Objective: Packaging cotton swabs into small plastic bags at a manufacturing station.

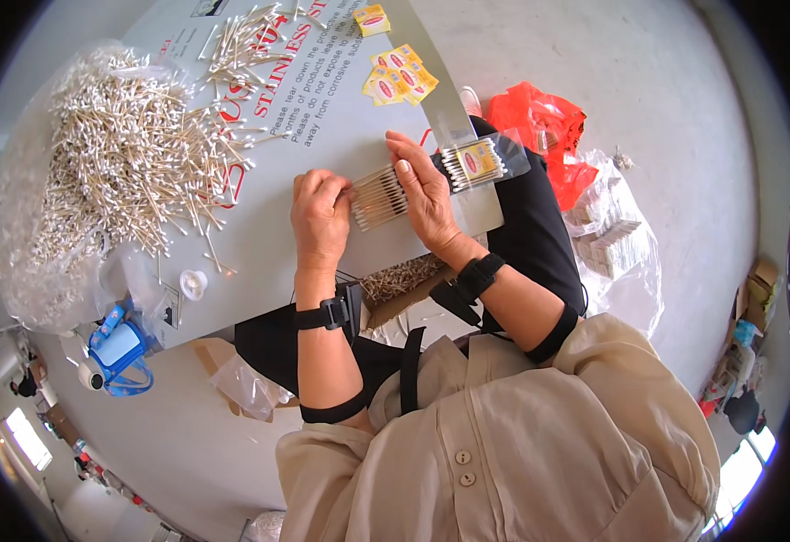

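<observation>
A flat row of cotton swabs (379, 200) lies side by side near the table's front edge, between my hands. My left hand (318, 215) is closed, its fingertips pinched at the row's left end against the swabs. Over the right end of the row rests my right hand (427, 200), its fingers stretched out and the thumb apart, covering some swab tips. Just right of it, a clear pack of cotton swabs (474, 166) with a yellow label sits at the table's right edge. The undersides of my fingers are hidden.
A big heap of loose cotton swabs (115, 149) in clear plastic fills the table's left. More swabs (246, 45) and yellow labels (401, 76) lie toward the back. Below the front edge is a box of swabs (399, 278). A red bag (535, 117) lies on the right floor.
</observation>
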Demonstrator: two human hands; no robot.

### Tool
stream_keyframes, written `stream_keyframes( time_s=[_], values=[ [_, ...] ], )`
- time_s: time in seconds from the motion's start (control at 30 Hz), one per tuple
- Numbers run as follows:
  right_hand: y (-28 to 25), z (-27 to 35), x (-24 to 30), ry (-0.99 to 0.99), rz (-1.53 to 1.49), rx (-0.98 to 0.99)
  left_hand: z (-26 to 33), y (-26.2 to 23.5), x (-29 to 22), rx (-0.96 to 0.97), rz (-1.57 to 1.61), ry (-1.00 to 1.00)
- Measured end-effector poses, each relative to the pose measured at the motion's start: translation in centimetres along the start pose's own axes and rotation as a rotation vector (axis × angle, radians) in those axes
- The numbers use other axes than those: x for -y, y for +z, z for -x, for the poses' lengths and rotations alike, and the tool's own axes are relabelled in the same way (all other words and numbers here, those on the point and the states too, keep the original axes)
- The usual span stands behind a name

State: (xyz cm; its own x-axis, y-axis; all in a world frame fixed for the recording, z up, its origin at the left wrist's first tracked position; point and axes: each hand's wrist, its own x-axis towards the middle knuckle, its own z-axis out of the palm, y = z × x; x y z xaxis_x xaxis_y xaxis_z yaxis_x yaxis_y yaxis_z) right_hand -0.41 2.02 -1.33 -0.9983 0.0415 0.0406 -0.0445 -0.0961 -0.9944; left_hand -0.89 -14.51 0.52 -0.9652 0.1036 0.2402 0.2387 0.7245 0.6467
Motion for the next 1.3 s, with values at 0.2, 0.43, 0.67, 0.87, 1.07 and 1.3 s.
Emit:
stream_keyframes(
  time_s=[0.2,0.43,0.67,0.87,1.07,1.3],
  values=[
    [0.0,0.0,0.3,-0.012,0.049,0.008,-0.8,0.2,-0.4,0.022,-0.107,0.067],
    [0.1,0.0,0.6,-0.047,0.095,-0.01,-2.2,-0.3,-0.5,0.178,-0.217,0.108],
    [0.0,0.0,0.4,-0.049,0.111,-0.003,-2.5,-0.4,-1.2,0.252,-0.337,0.156],
    [0.0,0.0,0.3,-0.036,0.086,-0.012,-2.1,0.0,-1.3,0.181,-0.157,-0.055],
    [0.2,-0.1,-0.4,-0.012,-0.005,-0.046,-2.9,0.8,-1.1,0.05,-0.165,-0.111],
    [0.0,0.2,-0.5,-0.002,-0.073,-0.069,-1.2,0.6,-1.4,0.16,-0.19,0.025]
  ],
)
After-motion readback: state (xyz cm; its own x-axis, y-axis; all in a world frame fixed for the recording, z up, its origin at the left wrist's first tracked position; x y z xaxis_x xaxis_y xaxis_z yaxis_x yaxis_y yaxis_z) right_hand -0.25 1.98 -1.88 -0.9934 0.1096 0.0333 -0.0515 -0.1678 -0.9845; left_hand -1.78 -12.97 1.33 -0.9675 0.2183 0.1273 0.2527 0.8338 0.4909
